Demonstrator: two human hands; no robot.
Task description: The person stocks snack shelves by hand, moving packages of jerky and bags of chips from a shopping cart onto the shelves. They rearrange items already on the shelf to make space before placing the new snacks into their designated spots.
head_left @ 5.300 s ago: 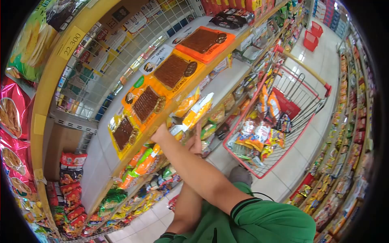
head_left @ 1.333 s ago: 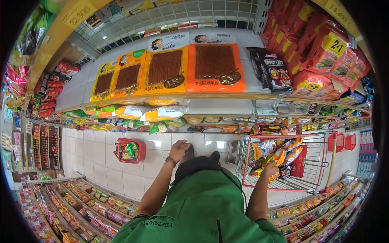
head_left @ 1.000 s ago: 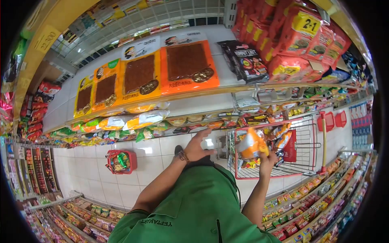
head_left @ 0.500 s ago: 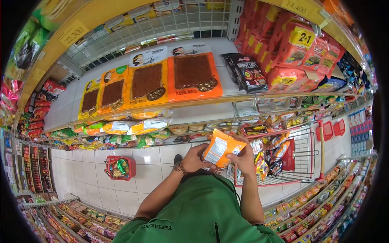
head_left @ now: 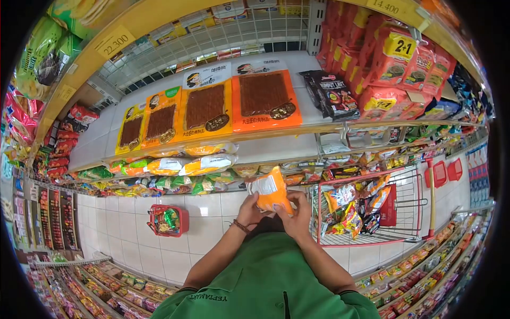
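Note:
An orange snack bag (head_left: 277,200) with a pale printed panel is held upright in front of my body. My left hand (head_left: 248,211) grips its lower left side, fingers curled against it. On its right side, my right hand (head_left: 297,213) is closed on the edge, with the thumb across the front. Beyond the bag, bagged snacks (head_left: 209,164) lie along a lower shelf. Flat orange and yellow packs with brown contents (head_left: 264,95) lie in a row on the shelf board above, beside black seaweed packs (head_left: 332,95).
A wire shopping cart (head_left: 406,210) loaded with snack bags (head_left: 348,212) stands just to the right. On the tiled floor at left sits a red basket (head_left: 183,220) with goods in it. Pink packs (head_left: 390,66) fill the upper right shelf. More stocked shelves (head_left: 425,276) run behind me.
Both hands have shifted slightly left with the orange bag and turned it, so its printed panel now faces more upward. The shelf and cart appear further right in view.

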